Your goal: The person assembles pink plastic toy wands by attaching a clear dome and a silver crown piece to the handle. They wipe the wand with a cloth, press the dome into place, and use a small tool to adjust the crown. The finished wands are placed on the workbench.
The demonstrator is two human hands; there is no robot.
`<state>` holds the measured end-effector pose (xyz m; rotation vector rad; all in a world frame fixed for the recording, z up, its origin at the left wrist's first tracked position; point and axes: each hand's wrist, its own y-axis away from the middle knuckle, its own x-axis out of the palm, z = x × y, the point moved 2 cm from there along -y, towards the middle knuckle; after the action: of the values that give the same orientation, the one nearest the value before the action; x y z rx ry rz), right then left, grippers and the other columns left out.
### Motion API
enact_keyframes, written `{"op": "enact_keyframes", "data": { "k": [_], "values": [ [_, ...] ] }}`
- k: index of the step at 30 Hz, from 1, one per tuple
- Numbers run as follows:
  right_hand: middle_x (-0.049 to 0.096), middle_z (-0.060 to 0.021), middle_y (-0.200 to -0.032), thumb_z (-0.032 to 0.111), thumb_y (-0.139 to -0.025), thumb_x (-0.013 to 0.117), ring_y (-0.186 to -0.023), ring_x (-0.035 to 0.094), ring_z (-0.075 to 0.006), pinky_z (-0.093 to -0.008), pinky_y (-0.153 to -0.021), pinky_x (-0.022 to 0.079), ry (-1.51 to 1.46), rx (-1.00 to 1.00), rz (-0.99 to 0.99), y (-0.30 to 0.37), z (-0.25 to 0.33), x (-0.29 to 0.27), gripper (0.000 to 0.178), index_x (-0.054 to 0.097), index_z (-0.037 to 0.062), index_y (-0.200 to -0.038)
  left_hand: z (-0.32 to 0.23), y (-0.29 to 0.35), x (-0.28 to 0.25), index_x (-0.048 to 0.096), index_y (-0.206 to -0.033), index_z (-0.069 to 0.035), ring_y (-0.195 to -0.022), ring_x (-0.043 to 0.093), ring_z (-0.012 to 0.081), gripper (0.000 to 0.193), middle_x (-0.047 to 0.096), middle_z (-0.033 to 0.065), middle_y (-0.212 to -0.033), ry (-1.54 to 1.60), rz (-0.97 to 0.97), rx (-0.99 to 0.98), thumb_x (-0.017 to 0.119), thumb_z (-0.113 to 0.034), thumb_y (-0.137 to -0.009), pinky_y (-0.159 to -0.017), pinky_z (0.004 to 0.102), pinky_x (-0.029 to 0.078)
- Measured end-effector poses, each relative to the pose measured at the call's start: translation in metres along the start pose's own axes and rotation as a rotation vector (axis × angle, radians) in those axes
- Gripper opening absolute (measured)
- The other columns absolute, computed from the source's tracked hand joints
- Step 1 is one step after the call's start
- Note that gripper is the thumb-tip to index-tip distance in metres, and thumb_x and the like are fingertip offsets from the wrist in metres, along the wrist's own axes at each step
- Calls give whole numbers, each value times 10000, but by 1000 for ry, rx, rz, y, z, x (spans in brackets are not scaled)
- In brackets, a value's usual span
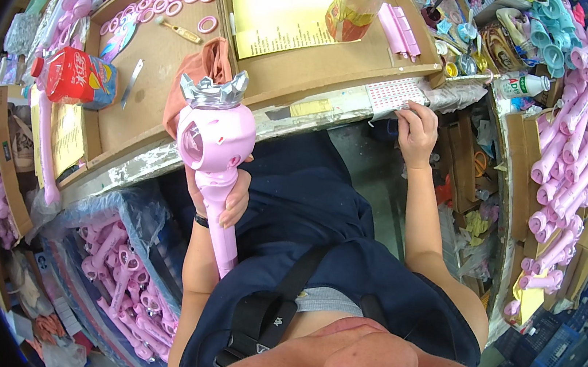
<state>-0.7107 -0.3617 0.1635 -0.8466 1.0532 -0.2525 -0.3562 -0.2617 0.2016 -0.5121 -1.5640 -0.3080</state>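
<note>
My left hand [236, 202] is wrapped round the handle of a pink toy wand [223, 131] and holds it upright in front of my lap. Its round head has an open ring on one side, a small red mark on the front and a silver crown [211, 90] on top. At the table's front edge lies a white sheet of small red stickers [395, 95]. The bent fingers of my right hand [418, 129] pinch at the sheet's near edge; whether a loose sticker is between them is too small to see.
A shallow cardboard tray [276, 86] holds pink rings [174, 7], a yellow printed sheet [279, 9] and a jar [356, 8]. A red-labelled bottle [76, 76] stands left. Pink wands fill a lined bin [125, 273] at lower left; pink handles [569, 158] are piled right.
</note>
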Motion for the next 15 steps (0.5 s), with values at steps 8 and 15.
{"op": "enact_keyframes", "data": {
  "k": [8,15],
  "values": [
    [587,-76,-1001,1,-691,715,-921,565,-273,-361,-784,477,-47,42,16,7,0,-1,203,613,79,-848,1,-4,9,293,-1249,119,-368,499,200,957,477,161,-659,10,-40,23,437,-717,-807,-314,283,433],
    [555,-123,-1027,5,-811,635,-955,530,-231,-327,-873,413,-351,295,-6,-5,54,-22,104,558,28,-877,1,-1,4,456,-1042,163,-417,530,204,938,522,167,-671,-67,-281,-18,384,-742,-804,-350,312,434]
  ]
}}
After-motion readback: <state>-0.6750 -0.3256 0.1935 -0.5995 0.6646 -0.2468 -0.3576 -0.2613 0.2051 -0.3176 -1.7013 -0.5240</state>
